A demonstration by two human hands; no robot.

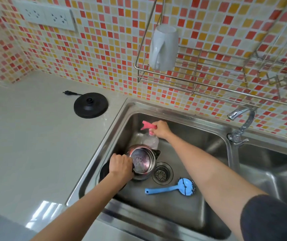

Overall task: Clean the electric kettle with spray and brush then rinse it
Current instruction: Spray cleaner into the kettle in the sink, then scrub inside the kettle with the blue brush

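A steel electric kettle (143, 160) stands open in the left basin of the sink (182, 206), its black lid flipped back under my wrist. My left hand (121, 166) grips the kettle at its handle. Behind the kettle stands a clear spray bottle (150, 140) with a pink trigger head. My right hand (161, 129) is closed around that pink head. A blue-handled brush (174, 188) lies on the basin floor, right of the drain (161, 173), untouched.
The kettle's black base (90, 105) with its plug lies on the grey counter to the left. A tap (240, 126) stands between the two basins. A wire rack (208, 80) on the tiled wall carries an upturned white mug (163, 47).
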